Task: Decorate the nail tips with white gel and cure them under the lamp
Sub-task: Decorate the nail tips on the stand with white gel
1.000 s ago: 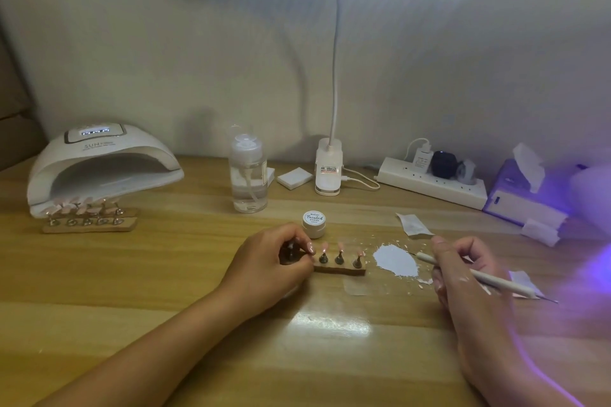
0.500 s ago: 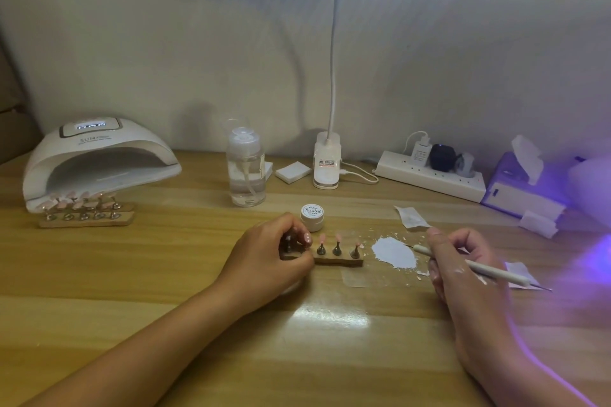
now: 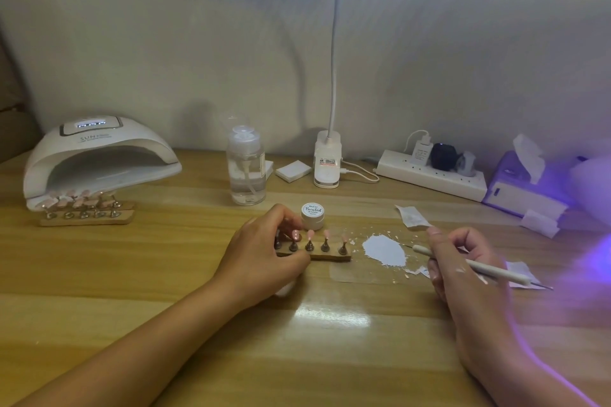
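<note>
Nail tips [image 3: 326, 234] are standing on a wood strip [image 3: 330, 256] mid table [image 3: 165, 274], in front of gel jar [image 3: 312, 215]. L hand [image 3: 264, 254] is pinching strip's left end w/ thumb & fingers. R hand [image 3: 463, 261] is gripping a pen [image 3: 489, 269], fingers curled, beside white gel [image 3: 385, 249]

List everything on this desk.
Arched curing lamp: one, white, back left.
Wooden rack of pink nail tips: one, brown, centre.
Second wooden rack: at least one, brown, lamp's mouth.
Pump bottle: one, clear, behind centre.
Round gel jar: one, white, behind centre rack.
Gel smear: one, white, right of rack.
Clip desk light: one, white, back centre.
Power strip: one, white, back right.
Tissue box: one, purple, far right.
Left hand: grips centre rack's left end.
Right hand: holds slim white pen tool.
</note>
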A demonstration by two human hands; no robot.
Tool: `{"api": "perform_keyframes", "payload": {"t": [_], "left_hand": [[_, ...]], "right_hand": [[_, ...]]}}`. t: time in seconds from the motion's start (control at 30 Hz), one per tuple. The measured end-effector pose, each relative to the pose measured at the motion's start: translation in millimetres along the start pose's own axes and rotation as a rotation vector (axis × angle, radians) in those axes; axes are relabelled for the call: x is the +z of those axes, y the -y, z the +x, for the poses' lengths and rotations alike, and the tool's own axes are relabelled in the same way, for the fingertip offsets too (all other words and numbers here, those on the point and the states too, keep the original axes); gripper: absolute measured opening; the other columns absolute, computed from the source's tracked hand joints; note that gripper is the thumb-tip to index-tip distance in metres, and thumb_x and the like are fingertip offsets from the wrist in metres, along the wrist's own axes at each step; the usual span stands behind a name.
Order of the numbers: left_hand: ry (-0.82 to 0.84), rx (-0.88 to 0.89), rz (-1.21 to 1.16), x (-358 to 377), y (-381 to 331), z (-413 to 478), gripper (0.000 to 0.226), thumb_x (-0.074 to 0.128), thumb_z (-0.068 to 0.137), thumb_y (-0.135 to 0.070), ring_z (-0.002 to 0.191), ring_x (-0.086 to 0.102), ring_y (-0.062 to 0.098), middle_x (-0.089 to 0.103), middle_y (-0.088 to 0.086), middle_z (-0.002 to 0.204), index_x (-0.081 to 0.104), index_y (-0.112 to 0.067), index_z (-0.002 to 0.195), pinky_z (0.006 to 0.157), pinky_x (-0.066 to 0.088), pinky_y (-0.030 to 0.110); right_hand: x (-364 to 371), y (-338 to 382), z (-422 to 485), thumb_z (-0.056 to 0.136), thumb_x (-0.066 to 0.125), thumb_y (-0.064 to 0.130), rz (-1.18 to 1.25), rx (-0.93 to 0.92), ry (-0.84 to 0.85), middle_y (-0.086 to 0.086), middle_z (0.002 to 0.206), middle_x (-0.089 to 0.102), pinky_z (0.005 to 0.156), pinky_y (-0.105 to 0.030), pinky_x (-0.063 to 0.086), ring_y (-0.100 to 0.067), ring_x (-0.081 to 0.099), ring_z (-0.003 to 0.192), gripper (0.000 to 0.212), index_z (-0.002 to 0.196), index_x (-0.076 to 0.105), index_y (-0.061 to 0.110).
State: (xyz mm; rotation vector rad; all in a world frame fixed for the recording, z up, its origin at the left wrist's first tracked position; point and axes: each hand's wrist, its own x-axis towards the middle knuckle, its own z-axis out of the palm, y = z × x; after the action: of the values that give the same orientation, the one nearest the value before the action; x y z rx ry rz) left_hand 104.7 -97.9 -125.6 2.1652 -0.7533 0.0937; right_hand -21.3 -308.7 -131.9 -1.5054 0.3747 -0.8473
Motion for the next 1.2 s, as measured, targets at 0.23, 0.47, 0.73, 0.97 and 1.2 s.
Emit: {"api": "perform_keyframes", "payload": {"t": [0.23,0.47,0.73,0.97,1.2], "left_hand": [[0.023,0.024,0.027,-6.1,2.9,1.6,0.026,0.073,0.079,-0.022,0.083,0.058,-0.005,0.065,-0.018,0.088,0.061,-0.035,0.097,0.065,0.038,0.008],[0.045,0.01,0.02,-15.0,6.9,4.8,0.024,0.071,0.08,-0.018,0.083,0.057,-0.009,0.065,-0.019,0.087,0.064,-0.036,0.093,0.064,0.037,0.006],[0.024,0.032,0.025,-8.4,-0.7,8.4,0.01,0.074,0.082,-0.032,0.085,0.06,0.001,0.067,-0.016,0.09,0.064,-0.032,0.085,0.073,0.048,0.023],[0.004,0.042,0.053,-4.8,2.2,7.7,0.012,0.072,0.081,-0.032,0.082,0.057,0.003,0.067,-0.013,0.086,0.061,-0.034,0.078,0.073,0.047,0.028],[0.028,0.076,0.064,-9.7,6.5,9.0,0.01,0.072,0.083,-0.032,0.076,0.058,-0.001,0.063,-0.022,0.078,0.063,-0.034,0.08,0.061,0.039,0.012]], "right_hand": [[0.0,1.0,-1.3,0.095,0.065,0.028,-0.011,-0.006,0.009,0.005,0.046,0.044,0.04,-0.007,0.03,0.002,0.047,0.042,0.036,0.062,0.052,0.023],[6.4,6.0,-6.6,0.091,0.067,0.037,-0.039,-0.033,0.061,0.0,0.048,0.051,0.039,-0.011,0.031,-0.003,0.041,0.039,0.035,0.065,0.051,0.021],[10.7,9.2,-9.5,0.09,0.066,0.04,-0.067,-0.017,0.07,-0.001,0.048,0.051,0.038,-0.012,0.031,-0.005,0.04,0.039,0.034,0.067,0.05,0.02],[10.4,6.8,-9.0,0.087,0.069,0.044,-0.132,-0.022,0.074,0.004,0.047,0.048,0.04,-0.011,0.032,-0.004,0.041,0.041,0.037,0.08,0.056,0.01],[6.9,6.9,-1.2,0.089,0.07,0.041,-0.126,0.07,0.052,0.003,0.052,0.059,0.041,-0.013,0.039,-0.005,0.049,0.044,0.028,0.081,0.061,0.016]]}}
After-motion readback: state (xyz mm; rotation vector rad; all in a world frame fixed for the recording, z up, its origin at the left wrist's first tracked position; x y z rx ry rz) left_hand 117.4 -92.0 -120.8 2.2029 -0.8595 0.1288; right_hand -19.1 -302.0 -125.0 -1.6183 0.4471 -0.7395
